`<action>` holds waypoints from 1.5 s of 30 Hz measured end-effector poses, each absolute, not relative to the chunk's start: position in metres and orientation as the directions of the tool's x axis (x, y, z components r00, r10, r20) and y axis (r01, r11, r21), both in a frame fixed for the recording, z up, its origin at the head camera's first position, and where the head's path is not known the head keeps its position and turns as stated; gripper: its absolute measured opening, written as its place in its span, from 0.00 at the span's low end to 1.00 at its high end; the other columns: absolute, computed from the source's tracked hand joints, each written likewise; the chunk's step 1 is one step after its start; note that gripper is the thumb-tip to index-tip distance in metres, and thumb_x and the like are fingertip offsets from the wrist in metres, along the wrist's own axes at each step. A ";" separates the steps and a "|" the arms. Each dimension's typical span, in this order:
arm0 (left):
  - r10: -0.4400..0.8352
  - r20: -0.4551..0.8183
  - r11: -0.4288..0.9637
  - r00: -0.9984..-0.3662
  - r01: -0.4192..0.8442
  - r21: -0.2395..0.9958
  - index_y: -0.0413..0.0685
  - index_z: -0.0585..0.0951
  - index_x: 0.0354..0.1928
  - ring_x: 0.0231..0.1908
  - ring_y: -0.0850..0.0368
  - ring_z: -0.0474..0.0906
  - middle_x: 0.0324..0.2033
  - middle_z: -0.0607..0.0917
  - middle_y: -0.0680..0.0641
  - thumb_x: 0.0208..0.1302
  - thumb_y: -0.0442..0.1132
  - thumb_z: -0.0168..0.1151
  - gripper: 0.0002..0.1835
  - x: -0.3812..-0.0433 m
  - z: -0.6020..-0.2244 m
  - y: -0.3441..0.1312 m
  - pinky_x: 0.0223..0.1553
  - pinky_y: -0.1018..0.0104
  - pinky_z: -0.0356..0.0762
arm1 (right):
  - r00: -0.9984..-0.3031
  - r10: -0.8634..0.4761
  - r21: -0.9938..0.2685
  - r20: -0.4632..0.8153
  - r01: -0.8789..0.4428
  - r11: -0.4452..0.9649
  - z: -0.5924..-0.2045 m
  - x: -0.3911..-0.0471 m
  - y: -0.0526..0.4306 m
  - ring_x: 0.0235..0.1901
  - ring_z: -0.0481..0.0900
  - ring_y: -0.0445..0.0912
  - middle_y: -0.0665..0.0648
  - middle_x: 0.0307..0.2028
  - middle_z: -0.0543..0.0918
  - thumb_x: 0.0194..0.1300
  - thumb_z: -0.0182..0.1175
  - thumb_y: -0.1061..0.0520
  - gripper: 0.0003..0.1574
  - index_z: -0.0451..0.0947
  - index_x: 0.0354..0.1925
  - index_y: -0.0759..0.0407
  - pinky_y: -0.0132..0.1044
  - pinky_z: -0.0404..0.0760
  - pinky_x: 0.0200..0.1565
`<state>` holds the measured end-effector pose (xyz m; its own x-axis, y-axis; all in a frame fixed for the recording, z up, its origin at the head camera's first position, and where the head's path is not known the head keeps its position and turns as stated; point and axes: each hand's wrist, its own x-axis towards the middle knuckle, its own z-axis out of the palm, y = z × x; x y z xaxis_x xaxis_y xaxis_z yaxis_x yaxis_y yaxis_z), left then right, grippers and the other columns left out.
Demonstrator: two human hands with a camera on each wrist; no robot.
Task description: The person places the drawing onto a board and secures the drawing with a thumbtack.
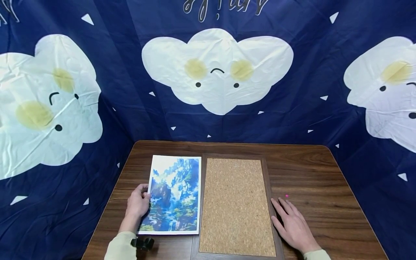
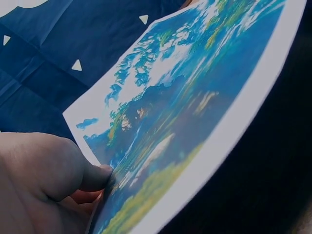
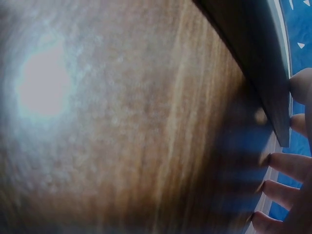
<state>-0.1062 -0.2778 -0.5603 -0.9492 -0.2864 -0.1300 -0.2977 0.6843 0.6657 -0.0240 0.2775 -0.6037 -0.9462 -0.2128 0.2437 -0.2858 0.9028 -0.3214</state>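
Left hand (image 1: 138, 205) pinches a landscape print's (image 1: 173, 195) edge (thumb on top); right hand (image 1: 292, 225) rests flat, grip released, beside a cork board (image 1: 235, 206) on the table (image 1: 325, 202).

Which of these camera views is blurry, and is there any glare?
Head view: sharp, evenly lit, edges bowed by the wide lens. Left wrist view: soft close up, the print smeared beside the left hand. Right wrist view: blurriest, a white glare patch on the table, striped shadows near the right hand.

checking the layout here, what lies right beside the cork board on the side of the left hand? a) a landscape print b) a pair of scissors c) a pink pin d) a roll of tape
a: the landscape print lies against the cork board's frame, its outer edge pinched by the left hand.
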 end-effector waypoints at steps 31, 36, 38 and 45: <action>-0.263 -0.151 0.656 -0.953 -0.292 0.696 0.41 0.78 0.63 0.37 0.47 0.80 0.37 0.86 0.43 0.74 0.31 0.60 0.18 -0.102 -0.570 -0.252 0.43 0.52 0.73 | -0.940 -0.213 -0.321 0.265 -0.294 0.900 -0.603 -0.023 0.276 0.67 0.72 0.69 0.70 0.67 0.77 0.72 0.65 0.49 0.36 0.73 0.74 0.54 0.64 0.69 0.64; -0.258 -0.165 0.652 -0.952 -0.298 0.697 0.42 0.77 0.64 0.36 0.49 0.80 0.38 0.87 0.43 0.75 0.32 0.60 0.18 -0.101 -0.572 -0.248 0.43 0.53 0.74 | -0.937 -0.214 -0.322 0.275 -0.300 0.898 -0.604 -0.023 0.276 0.66 0.72 0.69 0.70 0.67 0.77 0.71 0.66 0.49 0.36 0.73 0.73 0.55 0.64 0.69 0.64; -0.257 -0.168 0.648 -0.952 -0.299 0.700 0.42 0.77 0.64 0.36 0.49 0.80 0.38 0.87 0.43 0.75 0.32 0.60 0.18 -0.101 -0.573 -0.246 0.42 0.53 0.74 | -0.937 -0.214 -0.323 0.276 -0.300 0.898 -0.605 -0.023 0.276 0.66 0.72 0.69 0.70 0.67 0.77 0.71 0.66 0.49 0.36 0.73 0.73 0.55 0.64 0.69 0.64; -0.240 -0.155 0.650 -0.958 -0.277 0.708 0.40 0.77 0.64 0.35 0.50 0.80 0.36 0.87 0.45 0.74 0.31 0.60 0.18 -0.101 -0.572 -0.242 0.43 0.52 0.74 | -0.943 -0.207 -0.328 0.260 -0.288 0.900 -0.604 -0.023 0.276 0.67 0.72 0.69 0.70 0.67 0.77 0.72 0.65 0.49 0.36 0.73 0.74 0.54 0.65 0.69 0.64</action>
<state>-0.1014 -0.2420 -0.5721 -0.9583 -0.2404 -0.1547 -0.2773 0.6498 0.7077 -0.0230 0.2758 -0.6043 -0.9431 -0.2071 0.2602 -0.2881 0.8996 -0.3283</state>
